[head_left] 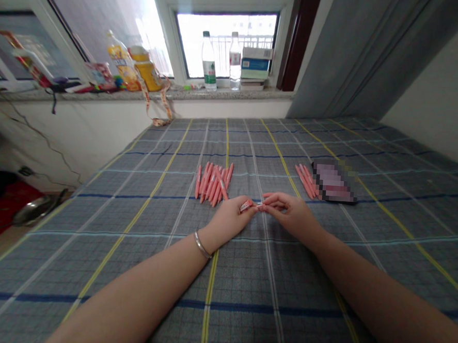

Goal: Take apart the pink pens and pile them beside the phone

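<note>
My left hand (228, 215), with a silver bangle at its wrist, is closed round a pink pen (246, 205) with a pale label. The fingers of my right hand (294, 215) pinch at the pen's thin, light-coloured end, so both hands meet over the middle of the cloth. A pink piece (267, 195) shows at my right index finger; how it is held is partly hidden. Just beyond my left hand lies a loose pile of several pink pens (211, 183). A smaller group of pink pens (306, 181) rests beyond my right hand.
A dark-edged phone-like object (335, 183), its face blurred, lies against the small pen group. Grey checked cloth (130, 269) covers the surface. On the windowsill stand water bottles (209, 64), boxes (255, 64) and yellow bottles (147, 71). A grey curtain (348, 54) hangs at right.
</note>
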A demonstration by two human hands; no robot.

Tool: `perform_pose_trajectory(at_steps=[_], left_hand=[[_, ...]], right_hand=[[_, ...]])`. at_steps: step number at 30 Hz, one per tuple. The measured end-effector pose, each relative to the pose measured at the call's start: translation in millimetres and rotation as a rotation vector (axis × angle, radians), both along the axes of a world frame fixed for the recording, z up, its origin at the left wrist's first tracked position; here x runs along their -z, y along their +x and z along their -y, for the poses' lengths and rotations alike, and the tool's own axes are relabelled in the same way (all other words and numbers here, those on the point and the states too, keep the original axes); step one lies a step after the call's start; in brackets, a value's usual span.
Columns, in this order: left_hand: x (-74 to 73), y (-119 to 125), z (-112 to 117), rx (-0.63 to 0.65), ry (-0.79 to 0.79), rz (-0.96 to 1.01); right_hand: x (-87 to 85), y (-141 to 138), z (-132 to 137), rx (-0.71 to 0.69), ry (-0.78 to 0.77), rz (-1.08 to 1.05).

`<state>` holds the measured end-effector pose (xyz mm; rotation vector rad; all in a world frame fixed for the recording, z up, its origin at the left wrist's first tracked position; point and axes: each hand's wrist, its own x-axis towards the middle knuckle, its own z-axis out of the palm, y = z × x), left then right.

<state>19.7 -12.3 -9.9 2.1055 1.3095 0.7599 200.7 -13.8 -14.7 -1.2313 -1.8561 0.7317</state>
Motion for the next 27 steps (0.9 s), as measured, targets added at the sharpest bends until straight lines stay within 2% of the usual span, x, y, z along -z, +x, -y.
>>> perform_pose_trajectory(at_steps=[4,10,17,21,24,27], left_hand=[[-0.4,1.5,0.0,0.012,-0.058,0.035],[1.4,2.2,0.2,0.036,-0.108,0.075],[1.6,2.8,0.1,0.098,-0.067,0.098],[0.4,3.5,0.8,0.116,-0.071,0.100],[-1.9,4.5,1.9,0.090,-0.084,0.095],[-0.9,4.7,2.2,0.040,-0.050,0.048]], right_hand=[[-3.2,0.5,2.0,0.016,0.067,0.084],[-6.8,0.8,3.8,-0.022,0.086,0.110],[-10.2,-4.3,8.0,0.006,0.021,0.042],[-8.7,-3.3,6.1,-0.028,0.013,0.045],[-9.6,1.2,3.1,-0.024,0.017,0.035],[-14.5,5.5,2.1,0.035,-0.008,-0.088]])
